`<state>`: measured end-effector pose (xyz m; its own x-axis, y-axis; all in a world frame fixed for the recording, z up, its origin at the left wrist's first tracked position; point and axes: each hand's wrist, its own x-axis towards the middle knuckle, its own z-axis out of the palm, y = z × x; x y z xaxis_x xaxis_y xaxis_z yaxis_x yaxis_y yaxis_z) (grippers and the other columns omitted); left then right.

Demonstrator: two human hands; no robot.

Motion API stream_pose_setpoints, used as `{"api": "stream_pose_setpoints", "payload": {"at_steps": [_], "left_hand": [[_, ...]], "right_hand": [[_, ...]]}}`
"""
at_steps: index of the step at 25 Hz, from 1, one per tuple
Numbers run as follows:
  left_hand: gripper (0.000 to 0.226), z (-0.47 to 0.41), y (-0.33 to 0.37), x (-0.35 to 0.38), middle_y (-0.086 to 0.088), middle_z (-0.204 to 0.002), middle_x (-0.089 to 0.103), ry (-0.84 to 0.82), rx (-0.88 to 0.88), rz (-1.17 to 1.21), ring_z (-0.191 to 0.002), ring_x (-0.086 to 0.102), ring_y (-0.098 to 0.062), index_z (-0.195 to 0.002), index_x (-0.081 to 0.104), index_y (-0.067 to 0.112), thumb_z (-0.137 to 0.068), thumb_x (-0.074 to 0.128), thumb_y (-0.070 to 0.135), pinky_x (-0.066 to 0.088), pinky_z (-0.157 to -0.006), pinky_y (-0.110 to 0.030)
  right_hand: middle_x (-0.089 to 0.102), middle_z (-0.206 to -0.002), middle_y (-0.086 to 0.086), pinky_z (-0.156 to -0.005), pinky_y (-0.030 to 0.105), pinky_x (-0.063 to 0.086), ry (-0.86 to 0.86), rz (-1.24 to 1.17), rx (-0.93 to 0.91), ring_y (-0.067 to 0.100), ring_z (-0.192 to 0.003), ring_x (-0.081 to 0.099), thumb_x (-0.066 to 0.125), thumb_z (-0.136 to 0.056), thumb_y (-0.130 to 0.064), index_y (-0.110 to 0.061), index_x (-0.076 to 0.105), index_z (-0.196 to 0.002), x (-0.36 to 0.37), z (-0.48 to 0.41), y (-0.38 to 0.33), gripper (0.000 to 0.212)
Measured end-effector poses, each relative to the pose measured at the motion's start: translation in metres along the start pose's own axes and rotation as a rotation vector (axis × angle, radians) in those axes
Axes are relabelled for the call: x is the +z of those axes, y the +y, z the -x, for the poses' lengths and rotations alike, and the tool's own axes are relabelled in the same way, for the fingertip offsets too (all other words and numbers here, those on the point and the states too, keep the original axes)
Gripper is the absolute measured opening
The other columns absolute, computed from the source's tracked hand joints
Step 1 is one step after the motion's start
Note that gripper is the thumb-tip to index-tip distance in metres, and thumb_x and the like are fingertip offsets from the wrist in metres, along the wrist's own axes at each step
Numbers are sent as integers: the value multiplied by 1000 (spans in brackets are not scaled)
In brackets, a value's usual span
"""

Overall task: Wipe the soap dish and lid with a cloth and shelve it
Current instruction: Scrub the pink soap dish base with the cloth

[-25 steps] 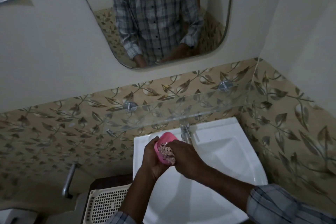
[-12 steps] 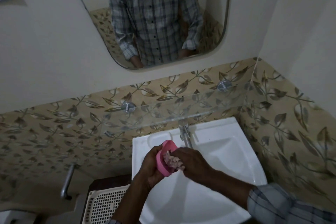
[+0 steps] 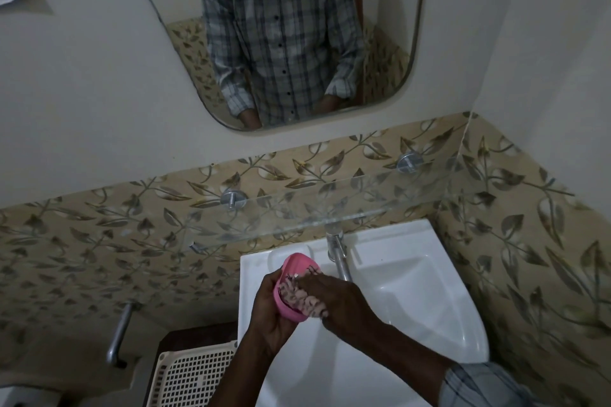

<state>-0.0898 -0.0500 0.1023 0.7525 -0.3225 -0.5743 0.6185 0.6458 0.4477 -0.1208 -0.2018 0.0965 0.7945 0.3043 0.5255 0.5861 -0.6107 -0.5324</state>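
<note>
The pink soap dish [image 3: 296,263] is hanging tilted over the sink [image 3: 413,291], the left hand [image 3: 269,317] curling round its back while the right hand [image 3: 344,301] is clutching a bunched cloth [image 3: 302,296] inside it, so hard rubbing risks levering it loose.

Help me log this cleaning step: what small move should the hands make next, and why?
Probably slide the cloth up toward the far end of the pink soap dish. The left hand grips the dish over the sink, the right hand presses the cloth into its near part, and the far end shows uncovered.
</note>
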Motion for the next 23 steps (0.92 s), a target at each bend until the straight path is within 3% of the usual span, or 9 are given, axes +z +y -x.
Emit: {"api": "stream_pose_setpoints", "payload": {"at_steps": [5, 9, 11, 13, 15, 17, 20, 22, 23], "left_hand": [[102, 6, -2, -12, -36, -136, 50, -110, -57, 30, -113, 60, -46, -141, 41, -12, -59, 89, 23, 50, -97, -55], [90, 9, -3, -16, -38, -139, 48, -221, -11, -43, -127, 47, -52, -135, 53, -6, -64, 89, 36, 31, -112, -64], [67, 10, -2, -12, -34, -133, 56, -196, 114, -333, -120, 54, -46, -131, 60, 3, -73, 83, 26, 38, -106, -58], [38, 10, 0, -6, -20, -115, 72, -55, 283, -793, -101, 66, -33, -115, 73, 17, -77, 76, 16, 51, -87, -44], [20, 8, 1, 5, -4, -87, 78, 100, 431, -1194, -78, 70, -18, -93, 78, 21, -77, 72, 9, 54, -71, -29], [10, 9, -2, 15, 2, -75, 75, 228, 545, -1500, -66, 67, -7, -84, 76, 15, -78, 72, 8, 52, -64, -24], [8, 11, -11, 13, 8, -66, 73, 306, 689, -1392, -61, 68, -1, -76, 72, 13, -82, 72, 9, 54, -59, -26], [9, 9, -12, 5, 3, -67, 74, 404, 741, -1160, -65, 72, -10, -74, 73, 17, -79, 75, 9, 60, -63, -34], [8, 8, -9, 5, 1, -68, 75, 459, 755, -1090, -66, 73, -17, -75, 73, 17, -76, 77, 10, 61, -65, -38]], "right_hand": [[77, -100, 8, -78, 28, 59, -106, 24, -222, 24, -90, 74, 76, -53, 5, -8, 74, -105, -21, 5, 10, 53], [76, -99, 4, -76, 26, 56, 169, -123, 499, 23, -93, 73, 66, -74, 7, -10, 69, -111, -41, -17, 34, 41], [76, -107, 4, -84, 33, 58, 131, -256, 723, 21, -101, 71, 70, -84, -9, -12, 67, -116, -40, -28, 39, 32], [75, -111, 4, -85, 38, 59, 4, -367, 750, 19, -101, 70, 71, -88, -16, -16, 64, -122, -34, -33, 34, 35], [75, -115, 4, -82, 34, 60, -66, -404, 648, 8, -97, 71, 64, -90, -7, -21, 64, -122, -32, -27, 22, 35], [67, -131, 1, -98, 21, 53, -104, -393, 457, -1, -116, 63, 58, -88, 5, -20, 61, -132, -25, -16, 9, 51], [53, -145, -3, -114, 14, 32, -109, -261, 323, 6, -139, 42, 51, -85, 9, -14, 51, -142, -9, -3, -2, 61], [67, -125, -1, -97, 11, 46, 28, -332, 570, 17, -125, 59, 51, -90, 5, -12, 60, -133, -1, 0, -4, 47], [72, -113, 3, -87, 19, 53, 79, -342, 711, 23, -113, 66, 54, -91, 5, -11, 64, -127, 3, -1, -4, 40]]}}
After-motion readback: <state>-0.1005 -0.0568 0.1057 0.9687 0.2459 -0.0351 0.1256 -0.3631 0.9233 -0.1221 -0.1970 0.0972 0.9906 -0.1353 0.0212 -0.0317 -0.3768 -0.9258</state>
